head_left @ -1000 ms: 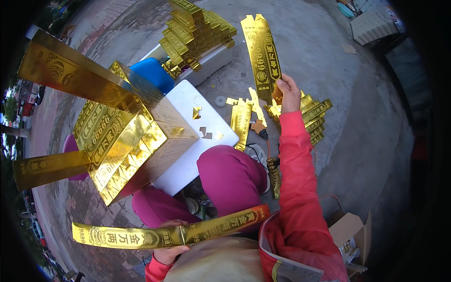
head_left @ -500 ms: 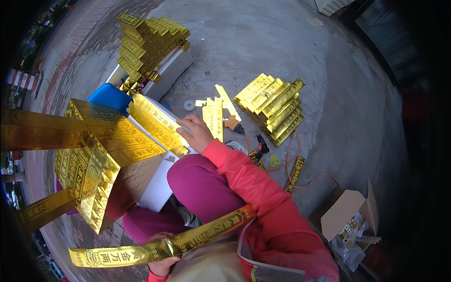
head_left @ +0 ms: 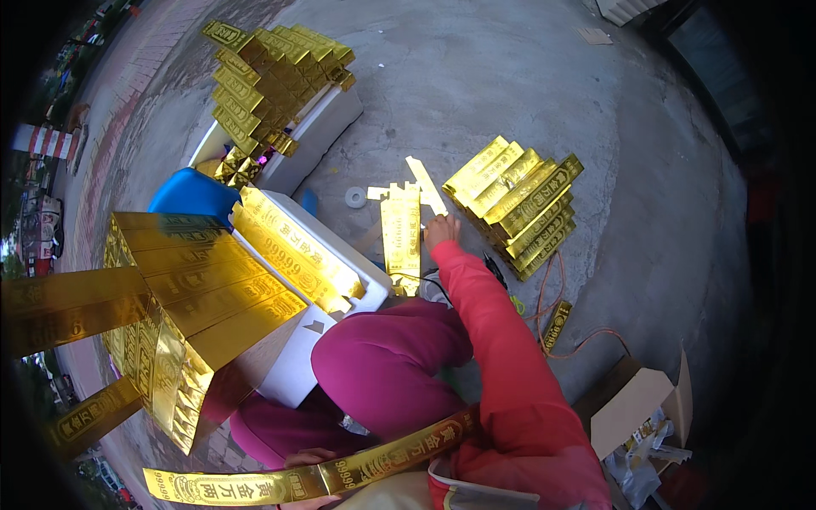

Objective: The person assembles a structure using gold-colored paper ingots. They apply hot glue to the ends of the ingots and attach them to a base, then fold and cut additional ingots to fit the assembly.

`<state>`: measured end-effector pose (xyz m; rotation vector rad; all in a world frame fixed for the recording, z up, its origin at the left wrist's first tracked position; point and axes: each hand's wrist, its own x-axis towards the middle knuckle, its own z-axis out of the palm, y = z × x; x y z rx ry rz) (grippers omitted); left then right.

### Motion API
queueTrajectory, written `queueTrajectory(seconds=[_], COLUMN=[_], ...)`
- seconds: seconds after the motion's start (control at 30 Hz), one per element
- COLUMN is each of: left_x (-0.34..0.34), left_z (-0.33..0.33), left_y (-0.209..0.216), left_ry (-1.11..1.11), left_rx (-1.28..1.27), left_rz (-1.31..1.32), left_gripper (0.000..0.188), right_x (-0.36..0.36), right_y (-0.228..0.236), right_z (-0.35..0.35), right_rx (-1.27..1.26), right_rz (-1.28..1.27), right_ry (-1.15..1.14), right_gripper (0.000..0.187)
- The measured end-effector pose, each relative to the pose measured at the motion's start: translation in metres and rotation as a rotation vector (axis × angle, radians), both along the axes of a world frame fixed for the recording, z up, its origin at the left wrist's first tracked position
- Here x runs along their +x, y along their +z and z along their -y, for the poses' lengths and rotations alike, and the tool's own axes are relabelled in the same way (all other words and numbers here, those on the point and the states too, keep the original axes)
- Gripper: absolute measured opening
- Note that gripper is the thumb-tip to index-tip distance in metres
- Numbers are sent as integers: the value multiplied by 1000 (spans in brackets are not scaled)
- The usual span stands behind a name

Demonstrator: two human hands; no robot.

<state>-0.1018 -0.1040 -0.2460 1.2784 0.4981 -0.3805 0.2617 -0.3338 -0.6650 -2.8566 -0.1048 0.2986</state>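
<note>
Across my lap lies a long folded gold foil strip [head_left: 255,486] with red and dark print, and my left hand [head_left: 309,459] is closed round its middle from below. My right hand [head_left: 443,229] reaches down to the floor beside flat gold sheets [head_left: 401,225]. Its fingers look curled, but what they hold is hidden by the hand and sleeve. A thin dark cord [head_left: 416,276] runs close under that arm. To the left, a gold foil piece [head_left: 297,246] rests along the white foam box [head_left: 340,229] by my knee.
A gold stepped structure [head_left: 183,289] with jutting strips stands close on the left. Stacked gold bars [head_left: 514,204] lie beyond my right arm; another pile [head_left: 276,81] tops a far box. Also around are a blue stool [head_left: 191,197], tape roll [head_left: 355,197], orange cord [head_left: 561,293] and cardboard box [head_left: 633,408].
My right hand has left the gold piece on the foam box and moved right to the floor by the flat sheets. My left hand still holds the strip; the view has shifted slightly.
</note>
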Motion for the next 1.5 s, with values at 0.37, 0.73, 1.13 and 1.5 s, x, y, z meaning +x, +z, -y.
queueTrajectory(seconds=[0.37,0.73,1.13,1.5], left_x=[27,33,-16,-57], left_z=[-3,3,7,-49], left_y=[-2,-4,25,16], left_ry=[127,137,358,473], left_rx=[-17,-20,138,386], left_rz=[-185,-208,67,856], left_gripper=[64,64,72,54], right_x=[46,45,94,-180], right_y=[-25,-52,196,523], right_z=[-33,-48,6,-65], right_rx=[-84,-342,290,1152], right_rz=[-161,-167,-123,30], right_ry=[306,181,209,781], right_gripper=[30,24,16,21])
